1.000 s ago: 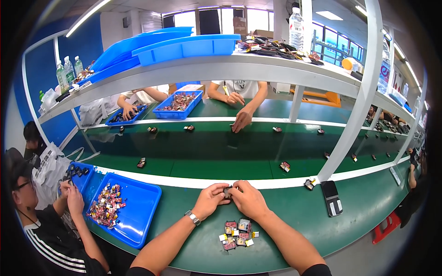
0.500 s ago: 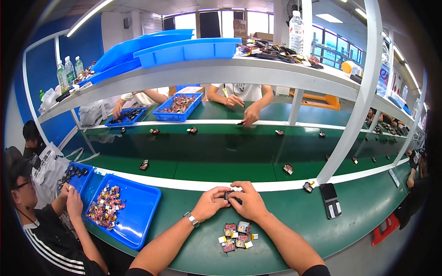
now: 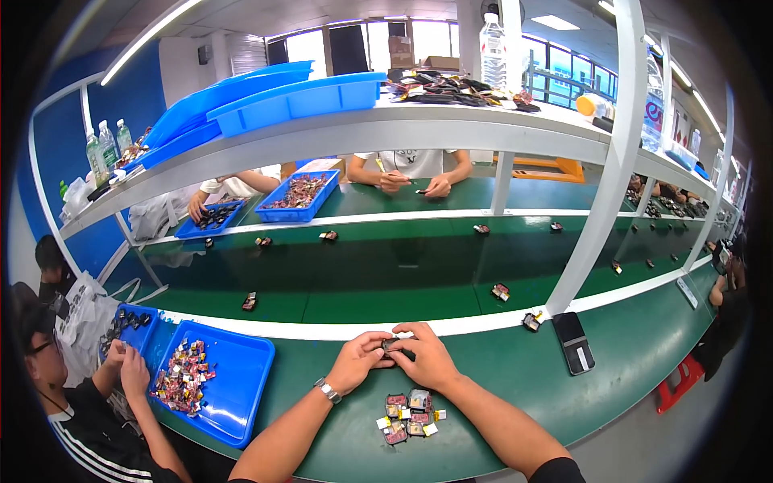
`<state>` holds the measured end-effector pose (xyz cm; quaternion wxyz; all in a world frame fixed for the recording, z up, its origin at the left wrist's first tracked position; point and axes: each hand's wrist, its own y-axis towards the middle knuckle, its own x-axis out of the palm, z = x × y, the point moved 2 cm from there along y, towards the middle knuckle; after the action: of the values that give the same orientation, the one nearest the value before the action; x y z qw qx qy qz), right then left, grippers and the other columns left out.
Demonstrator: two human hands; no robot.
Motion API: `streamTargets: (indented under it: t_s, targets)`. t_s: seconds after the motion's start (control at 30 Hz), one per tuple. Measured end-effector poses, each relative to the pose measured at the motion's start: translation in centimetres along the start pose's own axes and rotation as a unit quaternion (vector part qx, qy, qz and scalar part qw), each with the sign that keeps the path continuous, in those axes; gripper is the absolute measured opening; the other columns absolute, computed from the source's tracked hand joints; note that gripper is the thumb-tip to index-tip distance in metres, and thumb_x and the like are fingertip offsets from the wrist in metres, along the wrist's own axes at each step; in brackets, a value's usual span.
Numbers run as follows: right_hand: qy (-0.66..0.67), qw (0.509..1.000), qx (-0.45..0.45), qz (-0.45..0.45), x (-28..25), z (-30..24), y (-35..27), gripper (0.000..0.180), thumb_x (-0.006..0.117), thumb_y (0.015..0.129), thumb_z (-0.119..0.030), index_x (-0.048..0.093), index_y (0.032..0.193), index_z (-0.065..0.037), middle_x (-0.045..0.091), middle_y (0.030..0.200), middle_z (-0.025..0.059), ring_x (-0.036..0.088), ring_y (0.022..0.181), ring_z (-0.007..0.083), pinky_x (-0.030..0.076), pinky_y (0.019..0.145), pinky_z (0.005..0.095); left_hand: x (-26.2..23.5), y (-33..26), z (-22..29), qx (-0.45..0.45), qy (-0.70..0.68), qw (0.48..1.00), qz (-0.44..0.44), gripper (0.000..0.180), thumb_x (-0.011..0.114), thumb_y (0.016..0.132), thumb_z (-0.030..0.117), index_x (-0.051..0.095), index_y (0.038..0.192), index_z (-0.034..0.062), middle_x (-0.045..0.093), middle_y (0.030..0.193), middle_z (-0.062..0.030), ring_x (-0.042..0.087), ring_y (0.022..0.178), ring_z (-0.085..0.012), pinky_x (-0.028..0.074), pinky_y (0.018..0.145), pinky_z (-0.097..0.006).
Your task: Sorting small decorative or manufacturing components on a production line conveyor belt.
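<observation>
Together, the left hand and right hand grip a dark part over the worktop, beyond clustered modules.

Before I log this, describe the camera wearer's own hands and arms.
The left hand and right hand are ungloved. A silver wristwatch is worn on the left, none on the right. A black sleeve shows on the right arm.

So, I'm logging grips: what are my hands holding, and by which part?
A small dark piece, partly hidden, held at its edges by the left hand and right hand.
</observation>
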<state>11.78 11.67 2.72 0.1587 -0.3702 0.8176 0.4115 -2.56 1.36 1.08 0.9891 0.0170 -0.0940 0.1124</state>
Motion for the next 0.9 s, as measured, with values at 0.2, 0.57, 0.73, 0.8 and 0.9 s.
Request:
streamTargets:
  t_s: [0.2, 0.57, 0.73, 0.8, 0.9]
  targets:
    - [0.035, 0.999, 0.005, 0.007, 0.1, 0.0, -0.3, 0.010, 0.071, 0.080, -0.010, 0.072, 0.090, -0.006, 0.060, 0.117, 0.0087, 0.055, 0.111, 0.0274, 0.051, 0.092, 0.0375, -0.3, 0.1, -0.3, -0.006, -0.017, 1.000, 0.014, 0.032, 0.042, 0.098, -0.003, 0.048, 0.129, -0.0009, 0.057, 0.126, -0.0149, 0.060, 0.113, -0.0209, 0.054, 0.096, -0.035]
    - [0.014, 0.999, 0.020, 0.048, 0.7, -0.7, -0.2, 0.011, 0.071, 0.080, -0.010, 0.072, 0.090, -0.006, 0.060, 0.115, 0.0083, 0.056, 0.110, 0.0266, 0.052, 0.089, 0.0357, -0.1, 0.0, 0.0, -0.001, -0.002, 1.000, 0.007, 0.030, 0.043, 0.098, -0.001, 0.048, 0.128, -0.0015, 0.058, 0.124, -0.0153, 0.060, 0.113, -0.0214, 0.054, 0.097, -0.037]
    - [0.005, 0.998, 0.018, 0.057, 0.8, -0.5, -0.4, 0.013, 0.071, 0.079, -0.008, 0.072, 0.092, -0.006, 0.060, 0.116, 0.0082, 0.057, 0.109, 0.0264, 0.054, 0.087, 0.0354, -0.1, 0.0, -0.3, -0.007, -0.014, 1.000, 0.012, 0.030, 0.044, 0.099, 0.000, 0.048, 0.129, -0.0024, 0.059, 0.123, -0.0158, 0.061, 0.113, -0.0224, 0.054, 0.097, -0.037]
    - [0.010, 0.998, 0.016, 0.059, 1.0, -0.3, -0.4, 0.014, 0.071, 0.079, -0.007, 0.073, 0.093, -0.006, 0.060, 0.117, 0.0083, 0.057, 0.109, 0.0265, 0.054, 0.088, 0.0354, -0.2, 0.1, -0.4, -0.004, -0.015, 1.000, 0.010, 0.030, 0.044, 0.099, 0.000, 0.048, 0.128, -0.0027, 0.059, 0.122, -0.0160, 0.061, 0.112, -0.0227, 0.054, 0.097, -0.037]
    - [0.026, 0.998, 0.017, 0.061, 1.2, -0.2, -0.4, 0.015, 0.071, 0.079, -0.007, 0.073, 0.094, -0.006, 0.060, 0.119, 0.0088, 0.056, 0.111, 0.0269, 0.053, 0.089, 0.0352, -0.1, 0.0, -0.4, -0.003, -0.018, 1.000, 0.011, 0.029, 0.045, 0.099, 0.001, 0.048, 0.128, -0.0032, 0.060, 0.121, -0.0166, 0.061, 0.112, -0.0231, 0.054, 0.097, -0.038]
